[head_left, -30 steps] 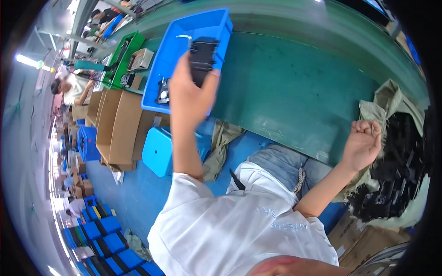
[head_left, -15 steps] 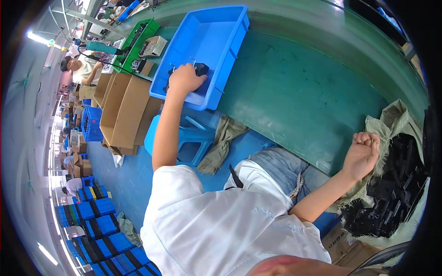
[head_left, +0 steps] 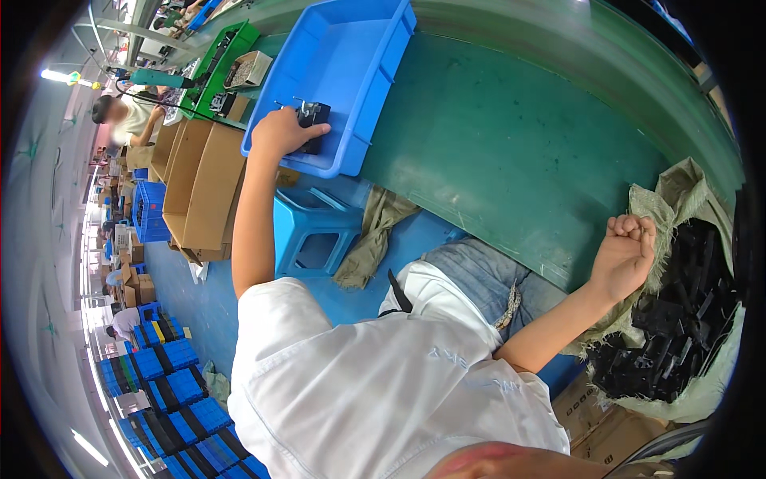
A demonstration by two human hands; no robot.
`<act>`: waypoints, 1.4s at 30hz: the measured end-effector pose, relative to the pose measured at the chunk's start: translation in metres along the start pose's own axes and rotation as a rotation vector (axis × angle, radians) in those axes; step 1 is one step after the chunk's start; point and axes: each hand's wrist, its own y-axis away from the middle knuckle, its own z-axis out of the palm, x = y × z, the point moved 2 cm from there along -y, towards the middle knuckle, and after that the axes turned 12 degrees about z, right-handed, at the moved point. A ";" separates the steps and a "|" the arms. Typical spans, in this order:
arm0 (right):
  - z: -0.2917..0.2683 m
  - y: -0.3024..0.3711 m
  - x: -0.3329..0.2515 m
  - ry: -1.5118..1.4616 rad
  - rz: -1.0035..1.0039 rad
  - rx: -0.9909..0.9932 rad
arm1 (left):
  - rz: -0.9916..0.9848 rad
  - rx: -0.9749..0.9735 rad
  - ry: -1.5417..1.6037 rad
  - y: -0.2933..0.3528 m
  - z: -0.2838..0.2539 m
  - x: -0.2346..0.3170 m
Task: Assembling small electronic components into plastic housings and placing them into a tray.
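My left hand reaches to the near end of a blue plastic bin. Its fingers are closed round a black block-shaped part with thin metal pins, and the thumb lies along its near side. The fingertips are hidden behind the part. Over on the right, my right hand is held palm up at the edge of a woven sack, fingers curled in with nothing visible in them. Black plastic pieces fill the sack beside it.
The bin stands on a green-topped table. Open cardboard boxes and a blue stool with a grey cloth are below. A green tray lies further left, near another person. Blue crates are stacked on the floor.
My left hand has shifted left toward the bin's near left corner, bringing the black part with it, which now shows more fully. The right hand has hardly moved. The whole view has shifted slightly.
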 end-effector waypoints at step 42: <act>0.000 -0.001 -0.001 -0.129 0.064 -0.043 | -0.140 -0.025 0.077 0.022 -0.009 0.009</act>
